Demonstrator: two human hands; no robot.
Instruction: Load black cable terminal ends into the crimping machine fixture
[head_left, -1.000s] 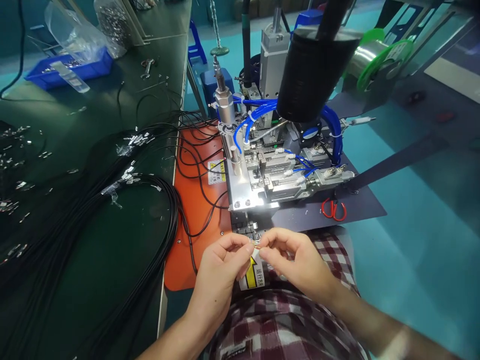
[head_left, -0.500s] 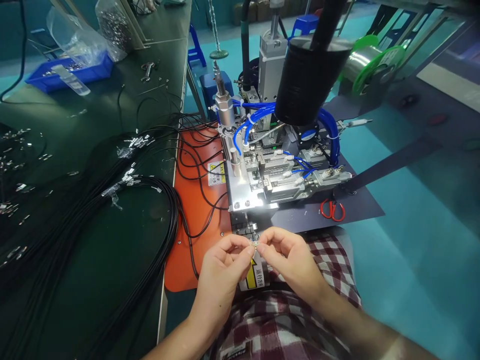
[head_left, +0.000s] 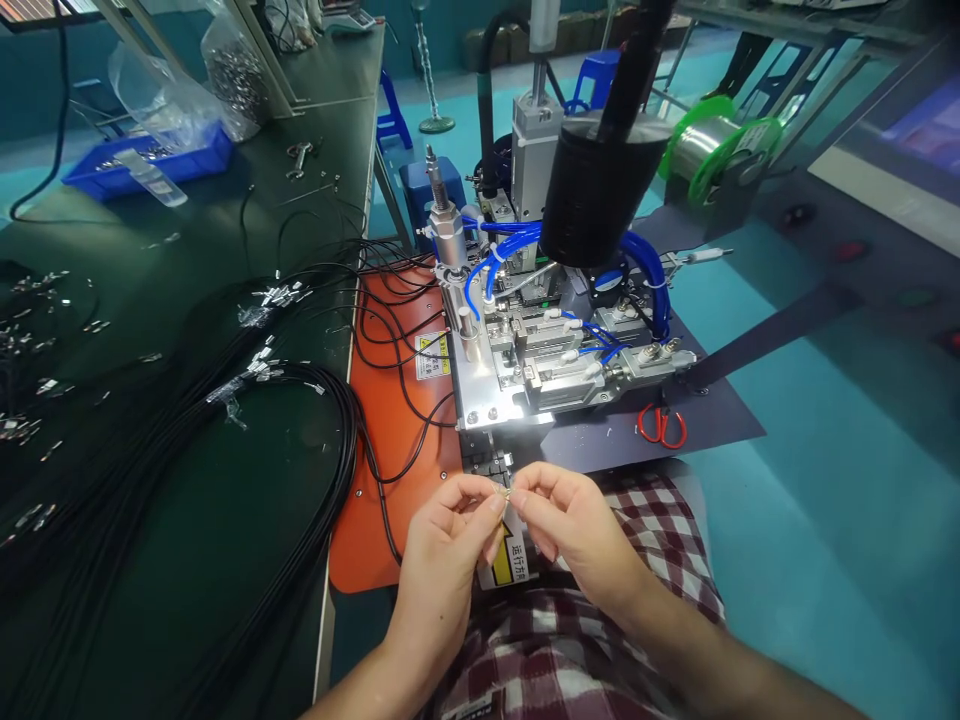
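My left hand (head_left: pixel 450 545) and my right hand (head_left: pixel 574 515) meet fingertip to fingertip in front of my lap. Each is closed in a pinch of thumb and forefinger. Between them shows a tiny pale, shiny piece (head_left: pixel 506 494), too small to make out its kind; the fingertips cover most of it. Just beyond the fingers lies the front of a machine (head_left: pixel 517 400) with metal cylinders and a bright metal plate. A white label with a yellow arrow (head_left: pixel 511 562) sits below my hands, partly hidden by them.
Bundled black cables (head_left: pixel 341 440) with metal-tipped ends lie on the dark green table (head_left: pixel 217 500) to the left. A blue tray (head_left: pixel 97 180) stands at its back. Red-handled scissors (head_left: pixel 661 427) lie right of the machine, below a wire spool (head_left: pixel 709 145). A black duct (head_left: pixel 600 190) hangs overhead.
The view has shifted slightly, so the machine and table sit a little differently in the picture. Both hands keep their pinch, and the fingertips remain together at nearly the same place.
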